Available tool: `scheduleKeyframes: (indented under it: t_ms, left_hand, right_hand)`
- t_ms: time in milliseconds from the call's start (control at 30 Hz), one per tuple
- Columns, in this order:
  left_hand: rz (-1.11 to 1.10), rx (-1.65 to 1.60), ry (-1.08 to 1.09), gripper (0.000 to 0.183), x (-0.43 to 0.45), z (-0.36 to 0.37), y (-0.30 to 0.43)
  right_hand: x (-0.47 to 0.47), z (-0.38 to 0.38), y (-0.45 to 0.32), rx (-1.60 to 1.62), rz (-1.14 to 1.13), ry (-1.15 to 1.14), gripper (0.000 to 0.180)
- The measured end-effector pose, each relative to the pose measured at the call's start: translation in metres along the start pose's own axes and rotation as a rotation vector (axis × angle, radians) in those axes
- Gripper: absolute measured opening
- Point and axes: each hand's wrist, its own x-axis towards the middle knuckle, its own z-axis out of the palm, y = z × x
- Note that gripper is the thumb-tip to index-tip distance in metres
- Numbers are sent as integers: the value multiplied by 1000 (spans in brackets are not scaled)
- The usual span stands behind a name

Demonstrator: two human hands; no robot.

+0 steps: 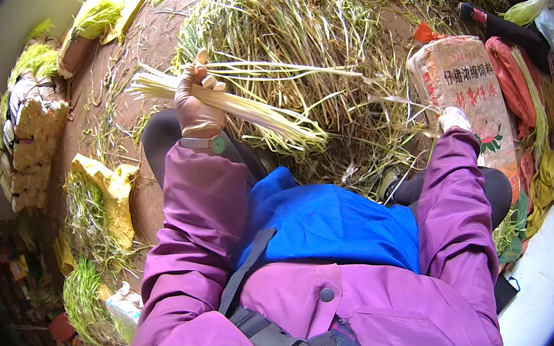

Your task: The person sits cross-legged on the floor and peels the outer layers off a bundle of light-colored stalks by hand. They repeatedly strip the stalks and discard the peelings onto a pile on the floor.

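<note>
My left hand (200, 104) grips a bundle of pale-stemmed chive-like stalks (263, 112). The white butts point left and the yellow-green tips reach right. A few looser stalks (290, 67) extend above the bundle, from beside the raised fingers of the same hand. Out to the right, my right hand (454, 118) in a white glove pinches thin withered leaf strands (412, 103). Its fingertips are partly hidden. Beyond both hands lies a large heap of the same stalks (289, 34), green and straw-coloured, between and in front of my knees.
A printed woven feed sack (466, 87) lies on the right, near red cloth (513, 90) and a dark boot-like object (504, 32). Tied bundles (36, 128) stand along the left wall. A yellow sack (115, 200) and green bundles (89, 305) are at lower left.
</note>
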Motion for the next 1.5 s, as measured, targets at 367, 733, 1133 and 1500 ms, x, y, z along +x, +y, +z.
scheduleKeyframes:
  t_ms: [367,733,1133,1500]
  left_hand:
    - [-232,124,-168,38,-30,8,-48]
    - [-559,469,-477,30,-78,26,-71]
    - [-569,414,-523,50,-67,18,-87]
    - [-675,303,-536,31,-69,27,-83]
  right_hand:
    - [-148,-11,-177,741,-806,-534,67]
    - [-150,-79,-165,1953,-610,-402,36]
    - [-211,-51,-206,582,-780,-574,39]
    - [-145,-73,-213,1443,-682,-832,46]
